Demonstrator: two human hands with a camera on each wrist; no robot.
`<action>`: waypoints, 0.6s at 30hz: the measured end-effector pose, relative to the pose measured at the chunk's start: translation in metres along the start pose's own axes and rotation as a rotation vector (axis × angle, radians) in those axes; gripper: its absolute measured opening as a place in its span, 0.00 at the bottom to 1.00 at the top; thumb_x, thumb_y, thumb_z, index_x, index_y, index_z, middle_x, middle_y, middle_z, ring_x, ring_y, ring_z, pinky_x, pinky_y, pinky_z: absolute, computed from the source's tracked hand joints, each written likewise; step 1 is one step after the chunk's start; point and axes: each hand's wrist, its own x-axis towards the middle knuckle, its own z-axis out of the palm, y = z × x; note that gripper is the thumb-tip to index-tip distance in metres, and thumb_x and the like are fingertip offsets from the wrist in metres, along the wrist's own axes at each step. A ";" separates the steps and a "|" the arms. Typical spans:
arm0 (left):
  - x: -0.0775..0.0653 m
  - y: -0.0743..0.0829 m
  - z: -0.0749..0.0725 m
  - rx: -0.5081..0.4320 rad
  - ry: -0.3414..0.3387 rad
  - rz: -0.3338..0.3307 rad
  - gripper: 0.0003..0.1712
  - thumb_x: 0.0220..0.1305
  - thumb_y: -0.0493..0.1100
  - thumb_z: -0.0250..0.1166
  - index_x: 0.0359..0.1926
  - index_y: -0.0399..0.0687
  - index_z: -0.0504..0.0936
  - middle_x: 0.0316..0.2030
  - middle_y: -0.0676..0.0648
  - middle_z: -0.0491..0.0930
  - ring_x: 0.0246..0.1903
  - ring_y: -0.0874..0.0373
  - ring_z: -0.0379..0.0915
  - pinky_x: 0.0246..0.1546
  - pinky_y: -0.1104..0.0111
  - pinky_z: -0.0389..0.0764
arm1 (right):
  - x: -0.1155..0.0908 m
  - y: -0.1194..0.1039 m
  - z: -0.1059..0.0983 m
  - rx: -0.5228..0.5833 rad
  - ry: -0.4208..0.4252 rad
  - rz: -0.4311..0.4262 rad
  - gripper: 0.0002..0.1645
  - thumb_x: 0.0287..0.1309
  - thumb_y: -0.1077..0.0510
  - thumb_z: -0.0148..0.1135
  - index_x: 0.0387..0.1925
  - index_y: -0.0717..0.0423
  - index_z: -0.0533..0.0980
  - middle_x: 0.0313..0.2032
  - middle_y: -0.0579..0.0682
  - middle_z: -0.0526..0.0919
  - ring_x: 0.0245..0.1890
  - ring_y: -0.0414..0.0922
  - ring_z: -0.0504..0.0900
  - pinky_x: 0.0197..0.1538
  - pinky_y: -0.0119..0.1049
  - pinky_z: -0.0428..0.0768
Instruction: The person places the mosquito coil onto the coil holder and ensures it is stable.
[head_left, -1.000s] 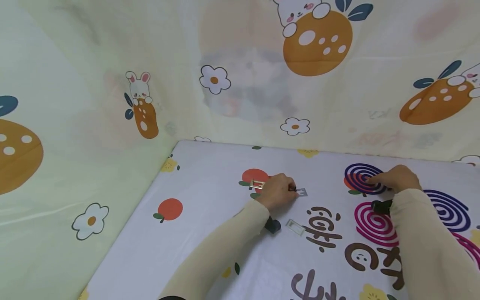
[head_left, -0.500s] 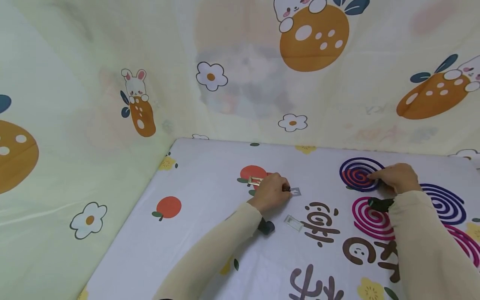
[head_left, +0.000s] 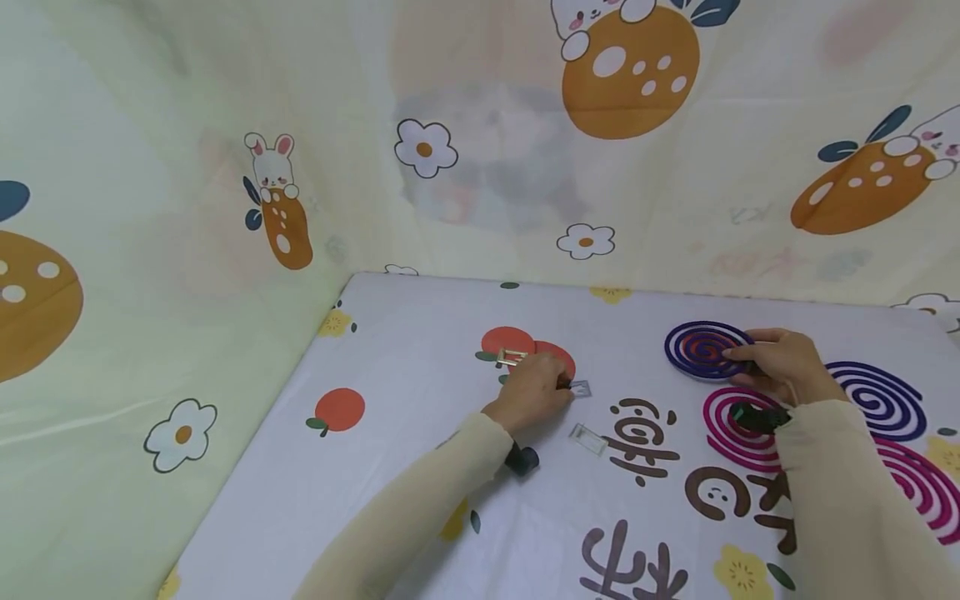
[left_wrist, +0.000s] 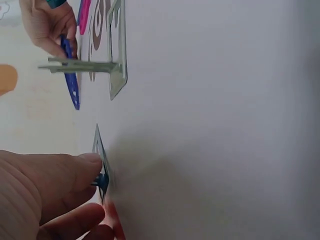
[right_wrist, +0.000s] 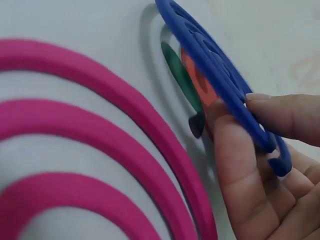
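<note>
My right hand (head_left: 787,364) pinches a dark blue mosquito coil (right_wrist: 202,57) between thumb and fingers. The coil is tilted and raised off the cloth, its shadow showing below in the right wrist view. Further left, my left hand (head_left: 529,390) pinches a small flat metal coil stand (head_left: 581,389) at the tabletop; part of it is hidden by the fingers. Nearer me lies a second metal stand (head_left: 588,439), whose upright prong (left_wrist: 85,65) shows in the left wrist view. A third stand (head_left: 512,357), gold-looking, lies just beyond the left hand.
Beside the right forearm lie another blue coil (head_left: 877,403) and a pink coil (head_left: 926,487). A second pink coil (right_wrist: 75,60) lies below the right hand, partly covered by the wrist camera (head_left: 759,417). A printed cloth wall (head_left: 495,200) rises behind the table.
My right hand's fingers have gone from touching the flat blue coil to gripping its edge. The coil has lifted and shifted slightly left. My left hand has moved a little towards me with the stand.
</note>
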 end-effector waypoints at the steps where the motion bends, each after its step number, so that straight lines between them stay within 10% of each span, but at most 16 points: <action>1: -0.002 0.000 0.000 0.005 -0.003 0.002 0.03 0.67 0.41 0.73 0.36 0.47 0.89 0.26 0.56 0.79 0.29 0.62 0.72 0.31 0.76 0.72 | 0.000 0.001 0.001 0.005 -0.012 -0.004 0.50 0.70 0.60 0.65 0.80 0.70 0.48 0.30 0.36 0.78 0.29 0.37 0.86 0.40 0.38 0.88; 10: -0.019 -0.001 -0.003 0.023 -0.015 0.019 0.03 0.66 0.40 0.71 0.37 0.46 0.90 0.30 0.54 0.84 0.29 0.63 0.74 0.32 0.75 0.75 | -0.015 0.004 0.016 0.331 -0.103 -0.019 0.29 0.63 0.66 0.72 0.58 0.45 0.69 0.30 0.39 0.86 0.28 0.40 0.88 0.33 0.37 0.88; 18: -0.034 -0.003 -0.005 0.072 -0.030 0.001 0.06 0.68 0.43 0.72 0.42 0.48 0.92 0.35 0.55 0.87 0.33 0.65 0.77 0.39 0.73 0.80 | -0.035 0.003 0.040 0.364 -0.135 -0.083 0.33 0.60 0.65 0.75 0.61 0.47 0.69 0.36 0.38 0.84 0.31 0.41 0.88 0.33 0.38 0.88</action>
